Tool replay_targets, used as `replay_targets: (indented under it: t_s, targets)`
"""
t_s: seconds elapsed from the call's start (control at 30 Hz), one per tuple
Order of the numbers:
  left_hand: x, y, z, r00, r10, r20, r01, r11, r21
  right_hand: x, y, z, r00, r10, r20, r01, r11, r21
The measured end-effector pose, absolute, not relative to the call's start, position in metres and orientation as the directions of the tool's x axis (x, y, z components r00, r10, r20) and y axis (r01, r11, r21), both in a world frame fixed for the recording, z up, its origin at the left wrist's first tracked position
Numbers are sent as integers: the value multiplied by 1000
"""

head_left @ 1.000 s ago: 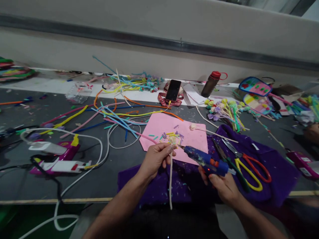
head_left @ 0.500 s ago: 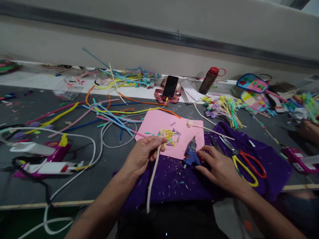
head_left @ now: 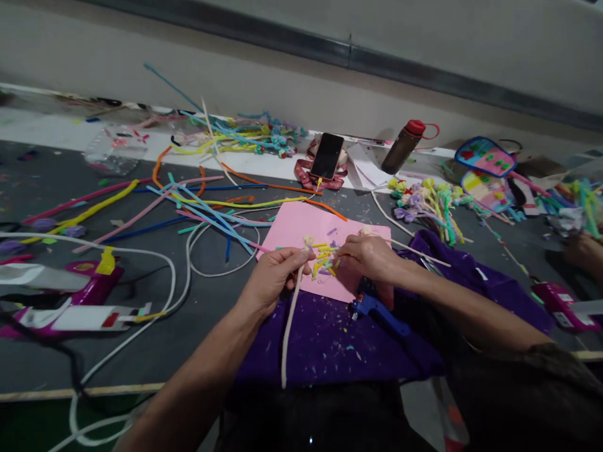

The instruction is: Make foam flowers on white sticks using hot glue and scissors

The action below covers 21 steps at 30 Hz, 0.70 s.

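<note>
Right now the left hand [head_left: 276,276] is closed on a white pipe cleaner [head_left: 289,326], pinching it near its curled upper tip over the left part of the pink sheet [head_left: 292,229]; the stem hangs down past the sheet's near edge and across the purple cloth [head_left: 325,342], ending close to the table's front edge [head_left: 70,392]. The right hand [head_left: 370,257] reaches over the sheet with its fingertips pinched at the scatter of small cut pieces [head_left: 325,256]; whether it actually has one between the fingers cannot be told. The two hands are near each other, with only the pile of bits between them.

Just below the right wrist lies the blue glue gun [head_left: 377,309], resting on the cloth at the sheet's lower right corner, free of either hand. Left of the sheet, white cable loops [head_left: 198,263] and long coloured pipe cleaners [head_left: 202,210] cross the grey tabletop, crowding that side. A phone [head_left: 326,156] leans at the far edge with a brown bottle [head_left: 400,147] beside it. A bunch of finished flower stems [head_left: 426,201] lies to the right, beyond the cloth. The widest bare patch is the cloth in front of the sheet
</note>
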<state>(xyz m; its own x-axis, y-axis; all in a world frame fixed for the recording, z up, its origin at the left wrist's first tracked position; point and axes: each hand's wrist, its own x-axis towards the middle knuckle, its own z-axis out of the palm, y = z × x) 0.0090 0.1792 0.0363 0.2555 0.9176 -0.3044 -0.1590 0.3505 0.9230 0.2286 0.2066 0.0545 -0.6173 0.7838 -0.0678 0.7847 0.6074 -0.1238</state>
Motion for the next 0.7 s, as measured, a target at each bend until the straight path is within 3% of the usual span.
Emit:
replay_targets:
  t_s: [0.13, 0.37, 0.53, 0.7]
  targets:
    - [5, 180, 40, 210, 931, -299, -192, 339, 921, 218, 214, 48, -557, 824, -101, 830, 551, -85]
    - [4, 179, 41, 212, 931, -297, -225, 342, 912, 213, 223, 37, -506, 860, -65, 858, 494, -141]
    - [4, 178, 44, 215, 935, -281, -239, 329, 914, 228, 231, 39, -462, 886, -47, 778, 379, -501]
    - [5, 176, 46, 231, 931, -283, -216, 332, 918, 242, 226, 41, -400, 885, -238, 532, 13, -847]
